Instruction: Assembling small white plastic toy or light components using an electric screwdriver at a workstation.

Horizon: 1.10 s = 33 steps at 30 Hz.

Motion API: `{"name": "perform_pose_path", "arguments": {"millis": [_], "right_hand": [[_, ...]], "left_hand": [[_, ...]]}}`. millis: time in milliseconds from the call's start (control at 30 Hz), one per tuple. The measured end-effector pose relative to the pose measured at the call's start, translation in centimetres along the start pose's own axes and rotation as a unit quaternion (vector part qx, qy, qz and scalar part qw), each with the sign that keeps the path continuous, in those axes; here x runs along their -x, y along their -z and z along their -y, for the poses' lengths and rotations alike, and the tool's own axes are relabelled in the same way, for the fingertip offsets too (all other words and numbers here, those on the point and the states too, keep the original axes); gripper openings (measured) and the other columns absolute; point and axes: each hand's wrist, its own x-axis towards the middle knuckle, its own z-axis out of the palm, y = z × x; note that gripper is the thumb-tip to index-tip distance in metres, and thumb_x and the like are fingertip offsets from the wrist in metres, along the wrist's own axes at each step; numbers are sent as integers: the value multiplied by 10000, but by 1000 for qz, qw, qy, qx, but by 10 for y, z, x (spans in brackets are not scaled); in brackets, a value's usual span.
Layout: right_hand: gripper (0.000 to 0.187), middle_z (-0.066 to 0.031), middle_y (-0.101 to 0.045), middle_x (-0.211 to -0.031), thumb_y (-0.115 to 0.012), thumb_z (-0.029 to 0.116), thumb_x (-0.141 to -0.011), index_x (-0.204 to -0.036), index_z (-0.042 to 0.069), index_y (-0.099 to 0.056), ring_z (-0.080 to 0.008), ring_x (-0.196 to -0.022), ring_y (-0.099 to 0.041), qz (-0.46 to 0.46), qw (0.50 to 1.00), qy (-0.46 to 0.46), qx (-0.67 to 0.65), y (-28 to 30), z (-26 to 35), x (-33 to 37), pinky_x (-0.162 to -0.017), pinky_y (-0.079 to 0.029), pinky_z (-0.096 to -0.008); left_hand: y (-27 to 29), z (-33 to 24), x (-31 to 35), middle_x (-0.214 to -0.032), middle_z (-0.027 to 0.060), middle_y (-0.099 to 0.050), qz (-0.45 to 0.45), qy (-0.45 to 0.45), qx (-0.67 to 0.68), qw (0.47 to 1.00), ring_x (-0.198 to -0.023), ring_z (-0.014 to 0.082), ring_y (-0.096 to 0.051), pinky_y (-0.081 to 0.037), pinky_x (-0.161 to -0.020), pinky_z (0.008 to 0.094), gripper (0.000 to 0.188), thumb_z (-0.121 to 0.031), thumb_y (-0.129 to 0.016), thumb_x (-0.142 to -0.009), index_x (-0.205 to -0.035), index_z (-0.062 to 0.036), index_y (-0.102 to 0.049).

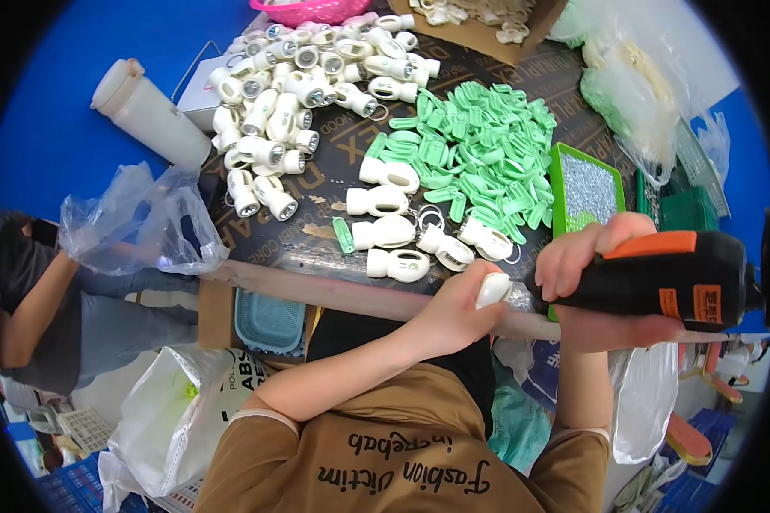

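Observation:
My left hand (pixel 453 312) is closed around a small white flashlight (pixel 493 289) at the table's near edge. In my right hand (pixel 583 256) lies a black and orange electric screwdriver (pixel 650 278), its front end pointing left at that flashlight; exact contact cannot be made out. Just beyond my hands, several white flashlight bodies (pixel 383 232) lie in a loose column, some with metal rings. Behind them spreads a pile of small green plastic covers (pixel 488 145). A green tray (pixel 559 192) of tiny silvery pieces, apparently screws, stands beyond my right hand.
Many white flashlights (pixel 287 90) are heaped at the far left. Nearby are a white tumbler (pixel 150 115) and a clear plastic bag (pixel 145 222). A pink basket (pixel 312 10), a cardboard box (pixel 496 47) and a filled bag (pixel 633 103) stand farther back. Another person (pixel 34 316) is at left.

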Motion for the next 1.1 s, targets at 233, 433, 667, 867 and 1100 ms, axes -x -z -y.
{"name": "perform_pose_path", "arguments": {"millis": [233, 433, 667, 867, 1100], "right_hand": [[824, -46, -460, -563, -481, 735, -706, -1125, 33, -374, -132, -424, -432, -2, 999, 34, -21, 18, 31, -16, -428, -347, -244], [830, -70, -478, -569, -434, 758, -710, -1122, 38, -415, -149, -440, -442, -36, 998, 46, -17, 56, 32, -19, -462, -369, -252], [803, -66, -472, -577, -450, 753, -704, -1084, 45, -438, -158, -484, -449, -77, 995, 65, 7, 94, 31, -21, -475, -358, -272], [735, -55, -474, -614, -483, 708, -726, -1057, 54, -428, -149, -511, -462, -155, 984, 84, 37, 108, 16, -32, -438, -380, -276], [722, -63, -451, -568, -453, 707, -748, -1007, 34, -431, -148, -473, -430, -149, 979, 58, 123, 113, -2, -36, -465, -381, -270]], "left_hand": [[-4, -24, 8, -805, 119, -525, -53, -158, -418, 893, -744, 240, -568, -462, -597, 319, 313, -120, -578, -782, -1050, -20, -452], [14, -40, 7, -835, 56, -488, -155, -255, -706, 643, -823, 209, -506, -438, -628, 316, 427, -245, -694, -660, -1026, -83, -545], [133, -125, -58, -844, 181, -540, -290, -205, -727, 588, -730, 350, -568, -468, -658, 430, 246, -276, -500, -870, -914, -57, -604], [150, -124, -102, -1050, 254, -482, -233, -81, -785, 568, -808, 386, -584, -480, -720, 454, 427, -419, -470, -866, -892, -19, -615], [172, -129, -93, -997, 204, -479, -277, -113, -771, 562, -789, 336, -600, -504, -678, 390, 265, -147, -618, -763, -938, 7, -491]]}}
